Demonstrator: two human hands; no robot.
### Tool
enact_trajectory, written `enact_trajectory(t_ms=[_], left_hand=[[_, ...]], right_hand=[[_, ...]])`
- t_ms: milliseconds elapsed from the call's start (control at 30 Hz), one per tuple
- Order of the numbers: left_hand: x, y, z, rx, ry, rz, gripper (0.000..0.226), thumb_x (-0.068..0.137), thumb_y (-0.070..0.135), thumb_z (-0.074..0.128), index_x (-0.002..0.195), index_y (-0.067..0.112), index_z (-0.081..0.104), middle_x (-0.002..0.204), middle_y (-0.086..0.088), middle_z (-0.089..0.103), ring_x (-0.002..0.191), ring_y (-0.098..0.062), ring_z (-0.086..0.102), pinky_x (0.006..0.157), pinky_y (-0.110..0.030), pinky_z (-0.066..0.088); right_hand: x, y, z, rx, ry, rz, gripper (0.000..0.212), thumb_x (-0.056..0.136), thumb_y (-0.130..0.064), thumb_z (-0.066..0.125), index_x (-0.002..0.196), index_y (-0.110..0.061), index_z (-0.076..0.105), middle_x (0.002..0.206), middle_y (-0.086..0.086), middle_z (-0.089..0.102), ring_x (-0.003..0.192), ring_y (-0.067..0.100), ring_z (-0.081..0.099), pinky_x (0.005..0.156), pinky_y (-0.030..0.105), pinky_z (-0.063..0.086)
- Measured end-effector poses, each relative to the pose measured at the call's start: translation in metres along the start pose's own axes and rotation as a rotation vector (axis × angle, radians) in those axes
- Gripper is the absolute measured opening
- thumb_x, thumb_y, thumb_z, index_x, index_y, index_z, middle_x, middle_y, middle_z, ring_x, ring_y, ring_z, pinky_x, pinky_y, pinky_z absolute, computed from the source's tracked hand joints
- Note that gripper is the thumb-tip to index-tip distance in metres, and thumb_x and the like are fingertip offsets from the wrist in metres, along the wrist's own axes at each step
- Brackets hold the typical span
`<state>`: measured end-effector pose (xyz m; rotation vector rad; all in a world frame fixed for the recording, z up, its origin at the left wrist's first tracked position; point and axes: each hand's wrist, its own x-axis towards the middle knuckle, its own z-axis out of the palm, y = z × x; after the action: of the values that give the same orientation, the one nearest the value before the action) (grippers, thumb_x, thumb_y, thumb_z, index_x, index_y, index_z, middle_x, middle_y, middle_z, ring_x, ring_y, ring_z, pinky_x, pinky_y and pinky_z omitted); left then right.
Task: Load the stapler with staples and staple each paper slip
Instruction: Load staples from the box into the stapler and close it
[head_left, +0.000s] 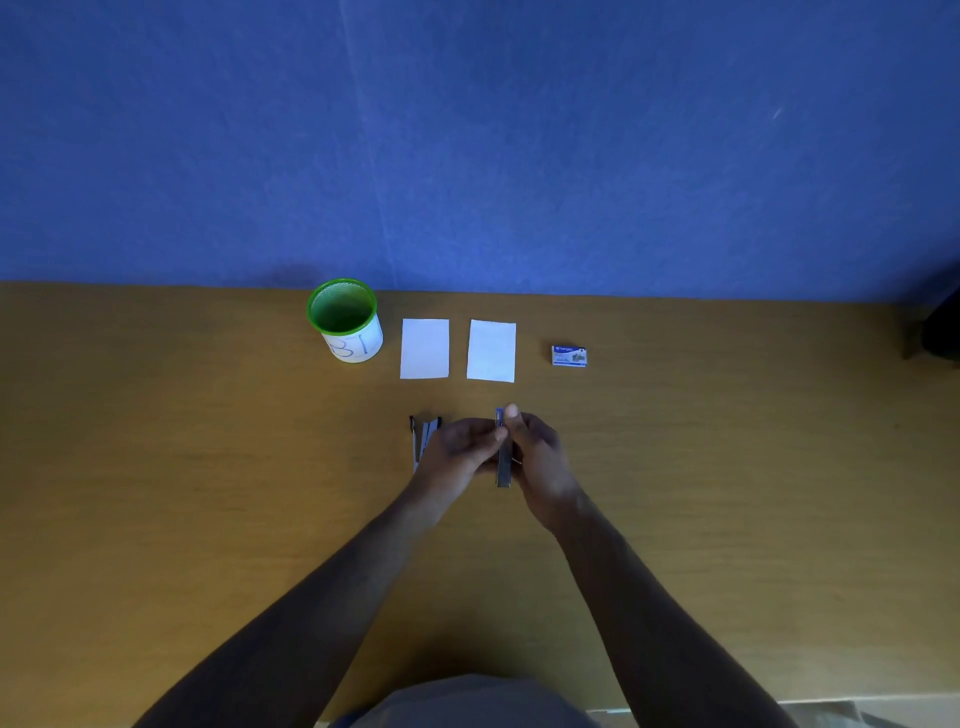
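Grey metal staple strip (503, 462) is pinched in the right hand (535, 462), long axis running away from the person, with the left hand's (460, 449) fingertips meeting it near the top. Looks like the opened stapler (423, 441) lies on the wooden desk (208, 467) just left of the left hand, partly hidden behind it, pointing the same way. So I'd guess the strip goes sideways left. Both paper slips (425, 348) wait beyond, unstapled.

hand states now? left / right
Left hand: fingers curled, pinching the staple strip near its top end.
Right hand: gripping the same staple strip, thumb up along it.
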<state>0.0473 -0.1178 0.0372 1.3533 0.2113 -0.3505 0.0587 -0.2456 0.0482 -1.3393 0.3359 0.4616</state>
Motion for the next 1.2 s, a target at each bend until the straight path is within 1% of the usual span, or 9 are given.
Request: enact_trajectory(t_ms=[67,200,267,433,633,800,900,1033,1200], left_hand=[[0.002,-0.003,-0.001,0.043,0.023,0.005,0.021,0.089,0.009,0.066,0.108,0.002,0.068,0.098,-0.014,0.074,0.094,-0.025,0.071,0.08,-0.034,0.059],[0.005,-0.006,0.0,0.114,0.039,0.024,0.02,0.084,0.002,0.07,0.103,0.009,0.068,0.097,-0.009,0.074,0.092,-0.021,0.071,0.083,-0.034,0.058],[0.008,-0.009,0.001,0.132,0.043,0.024,0.021,0.084,0.002,0.07,0.104,0.008,0.068,0.097,-0.01,0.073,0.091,-0.019,0.071,0.083,-0.032,0.058],[0.017,-0.014,0.0,0.149,0.062,0.025,0.023,0.083,0.0,0.07,0.106,0.003,0.067,0.094,-0.01,0.072,0.088,-0.017,0.07,0.082,-0.031,0.057],[0.028,-0.018,-0.002,0.196,0.076,0.016,0.021,0.083,0.007,0.073,0.094,0.024,0.07,0.089,0.0,0.074,0.087,-0.017,0.071,0.08,-0.034,0.057],[0.03,-0.017,-0.001,0.236,0.093,0.023,0.024,0.082,0.014,0.074,0.087,0.037,0.071,0.086,0.008,0.075,0.085,-0.011,0.071,0.072,-0.023,0.055],[0.033,-0.017,0.0,0.276,0.098,0.037,0.031,0.082,0.015,0.074,0.085,0.046,0.071,0.087,0.014,0.074,0.086,-0.006,0.07,0.072,-0.02,0.055],[0.035,-0.018,0.001,0.307,0.129,0.03,0.026,0.083,0.014,0.074,0.088,0.039,0.068,0.083,0.015,0.074,0.082,-0.003,0.07,0.07,-0.018,0.054],[0.038,-0.009,-0.002,0.341,0.077,0.024,0.021,0.083,0.015,0.073,0.085,0.036,0.07,0.081,0.017,0.074,0.08,0.0,0.069,0.067,-0.011,0.051]], right_hand=[[0.001,-0.002,0.002,0.026,0.033,0.014,0.04,0.099,-0.035,0.055,0.101,0.005,0.061,0.092,0.022,0.068,0.094,0.034,0.065,0.083,0.046,0.053],[0.005,-0.001,0.005,0.011,0.086,0.021,0.049,0.102,-0.028,0.051,0.113,0.019,0.054,0.114,0.043,0.059,0.107,0.047,0.062,0.094,0.056,0.048],[0.006,0.0,0.006,0.003,0.101,0.025,0.048,0.102,-0.028,0.05,0.113,0.019,0.054,0.113,0.042,0.061,0.111,0.051,0.06,0.094,0.056,0.048],[0.012,0.0,0.007,0.007,0.12,0.025,0.043,0.102,-0.027,0.05,0.108,0.015,0.057,0.098,0.028,0.063,0.098,0.037,0.062,0.086,0.048,0.048],[0.02,0.0,0.005,0.008,0.106,0.015,0.044,0.104,-0.026,0.047,0.099,0.015,0.061,0.094,0.03,0.062,0.092,0.036,0.059,0.08,0.045,0.045],[0.028,0.004,0.004,-0.001,0.151,0.025,0.045,0.104,-0.026,0.047,0.103,0.018,0.059,0.096,0.03,0.062,0.092,0.035,0.06,0.08,0.045,0.046],[0.034,0.007,0.005,0.013,0.192,0.035,0.038,0.103,-0.025,0.05,0.101,0.011,0.06,0.094,0.025,0.062,0.093,0.033,0.061,0.081,0.045,0.047],[0.039,0.01,0.004,0.036,0.206,0.051,0.03,0.102,-0.027,0.052,0.089,-0.001,0.062,0.088,0.019,0.062,0.09,0.031,0.061,0.08,0.043,0.048],[0.04,0.011,-0.001,0.087,0.14,0.043,0.043,0.102,-0.032,0.05,0.093,0.009,0.059,0.084,0.021,0.054,0.082,0.032,0.053,0.076,0.044,0.044]])
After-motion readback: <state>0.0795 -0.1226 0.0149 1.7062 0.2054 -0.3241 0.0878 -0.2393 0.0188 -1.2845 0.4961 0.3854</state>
